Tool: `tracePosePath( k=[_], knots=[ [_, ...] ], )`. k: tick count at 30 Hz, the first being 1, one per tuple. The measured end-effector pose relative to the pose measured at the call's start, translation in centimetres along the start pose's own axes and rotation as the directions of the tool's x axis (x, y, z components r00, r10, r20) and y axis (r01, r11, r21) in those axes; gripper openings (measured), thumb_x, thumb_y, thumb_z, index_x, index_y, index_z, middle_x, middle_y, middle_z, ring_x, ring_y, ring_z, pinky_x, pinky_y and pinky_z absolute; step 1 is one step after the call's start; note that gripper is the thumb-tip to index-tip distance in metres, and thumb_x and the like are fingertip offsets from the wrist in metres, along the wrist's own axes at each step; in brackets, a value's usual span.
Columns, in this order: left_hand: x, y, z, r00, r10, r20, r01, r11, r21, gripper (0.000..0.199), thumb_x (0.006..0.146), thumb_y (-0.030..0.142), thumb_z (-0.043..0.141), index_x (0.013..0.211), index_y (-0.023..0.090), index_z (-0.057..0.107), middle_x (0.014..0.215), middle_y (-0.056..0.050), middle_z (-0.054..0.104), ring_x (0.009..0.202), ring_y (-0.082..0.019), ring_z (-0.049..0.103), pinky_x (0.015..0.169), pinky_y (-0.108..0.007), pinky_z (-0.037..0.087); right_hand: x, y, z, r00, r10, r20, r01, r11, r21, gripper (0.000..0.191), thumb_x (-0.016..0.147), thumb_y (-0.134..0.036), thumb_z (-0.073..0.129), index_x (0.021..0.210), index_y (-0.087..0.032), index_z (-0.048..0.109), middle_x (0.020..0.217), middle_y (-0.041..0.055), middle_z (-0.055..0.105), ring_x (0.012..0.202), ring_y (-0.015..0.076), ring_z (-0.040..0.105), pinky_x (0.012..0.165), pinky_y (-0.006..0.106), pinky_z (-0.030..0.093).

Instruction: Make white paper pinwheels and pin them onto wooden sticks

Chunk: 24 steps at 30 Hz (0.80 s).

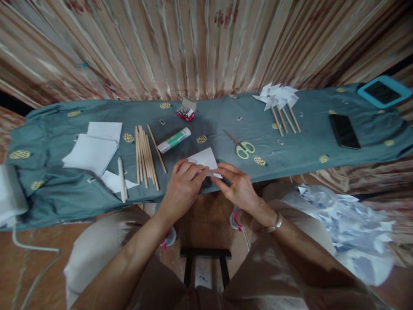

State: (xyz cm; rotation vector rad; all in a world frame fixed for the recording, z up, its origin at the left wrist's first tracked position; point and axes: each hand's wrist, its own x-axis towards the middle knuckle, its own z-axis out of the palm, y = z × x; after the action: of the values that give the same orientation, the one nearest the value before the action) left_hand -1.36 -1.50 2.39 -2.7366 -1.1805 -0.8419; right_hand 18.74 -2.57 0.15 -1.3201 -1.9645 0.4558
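Between my two hands, at the cloth's front edge, lies a white piece of paper point(204, 157). My left hand point(184, 183) presses on its near left part with fingers bent together. At the right corner, my right hand point(235, 183) pinches the paper between thumb and fingers. A glue stick point(174, 140) with a green label rests just beyond my left hand. Scissors point(241, 146) with light green handles lie beyond my right hand. Several wooden sticks point(146, 157) are laid out to the left. The paper's near edge is partly hidden under my fingers.
A small red box point(186, 113) stands open at the back. Paper pinwheels point(278, 95) on sticks lie right of it, then a black phone point(343, 131) and a blue-framed device point(383, 91). White sheets point(92, 150) and a white pen-like tool point(121, 178) are left. A bag of paper scraps point(351, 232) sits below right.
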Motion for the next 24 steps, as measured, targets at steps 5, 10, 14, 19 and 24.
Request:
tracePosePath(
  k=[5, 10, 14, 19, 24],
  knots=[
    [0.8, -0.5, 0.4, 1.0, 0.021, 0.011, -0.022, 0.998, 0.05, 0.012, 0.093, 0.016, 0.059, 0.096, 0.016, 0.071, 0.095, -0.006, 0.074, 0.092, -0.024, 0.062, 0.089, -0.044, 0.049, -0.4, 0.2, -0.5, 1.0, 0.02, -0.017, -0.02, 1.0, 0.001, 0.024, 0.092, -0.019, 0.055, 0.108, -0.019, 0.074, 0.115, 0.0102, 0.074, 0.107, 0.0216, 0.072, 0.099, 0.034, 0.057],
    [0.1, -1.0, 0.7, 0.998, 0.052, 0.044, -0.053, 0.998, 0.018, 0.015, 0.094, 0.014, 0.057, 0.098, 0.013, 0.071, 0.096, -0.008, 0.076, 0.085, -0.023, 0.066, 0.074, -0.036, 0.053, -0.8, 1.4, -1.1, 0.994, -0.059, 0.097, 0.07, 0.992, -0.108, 0.044, 0.091, -0.007, 0.042, 0.128, -0.018, 0.064, 0.135, 0.0143, 0.062, 0.127, 0.0231, 0.06, 0.108, 0.041, 0.051],
    [-0.9, -0.9, 1.0, 0.996, 0.085, -0.011, -0.085, 0.992, -0.094, 0.017, 0.096, 0.014, 0.053, 0.103, 0.012, 0.069, 0.099, -0.009, 0.076, 0.089, -0.021, 0.07, 0.079, -0.034, 0.056, -0.4, 1.7, -1.6, 0.977, -0.146, 0.156, 0.175, 0.966, -0.188, 0.05, 0.093, -0.006, 0.04, 0.136, -0.024, 0.057, 0.159, 0.0113, 0.036, 0.149, 0.0268, 0.033, 0.117, 0.054, 0.038],
    [-1.8, -0.8, 1.3, 0.999, 0.036, -0.028, -0.041, 0.974, -0.222, 0.017, 0.095, 0.011, 0.055, 0.104, 0.013, 0.069, 0.102, -0.01, 0.075, 0.095, -0.02, 0.07, 0.085, -0.033, 0.058, 0.3, 2.2, -2.1, 0.973, -0.173, 0.155, 0.196, 0.969, -0.151, 0.026, 0.094, -0.015, 0.049, 0.108, -0.022, 0.071, 0.155, 0.0104, 0.043, 0.146, 0.0288, 0.036, 0.115, 0.055, 0.038],
    [-2.2, -1.4, 1.3, 0.989, -0.148, 0.003, 0.141, 0.936, -0.324, 0.014, 0.094, 0.018, 0.058, 0.096, 0.017, 0.072, 0.098, -0.008, 0.074, 0.091, -0.02, 0.066, 0.082, -0.035, 0.056, 0.9, 2.7, -2.3, 0.97, -0.089, 0.225, 0.076, 0.995, 0.069, 0.017, 0.095, -0.026, 0.057, 0.095, -0.022, 0.074, 0.111, 0.0079, 0.074, 0.105, 0.0226, 0.065, 0.096, 0.041, 0.052]
  ],
)
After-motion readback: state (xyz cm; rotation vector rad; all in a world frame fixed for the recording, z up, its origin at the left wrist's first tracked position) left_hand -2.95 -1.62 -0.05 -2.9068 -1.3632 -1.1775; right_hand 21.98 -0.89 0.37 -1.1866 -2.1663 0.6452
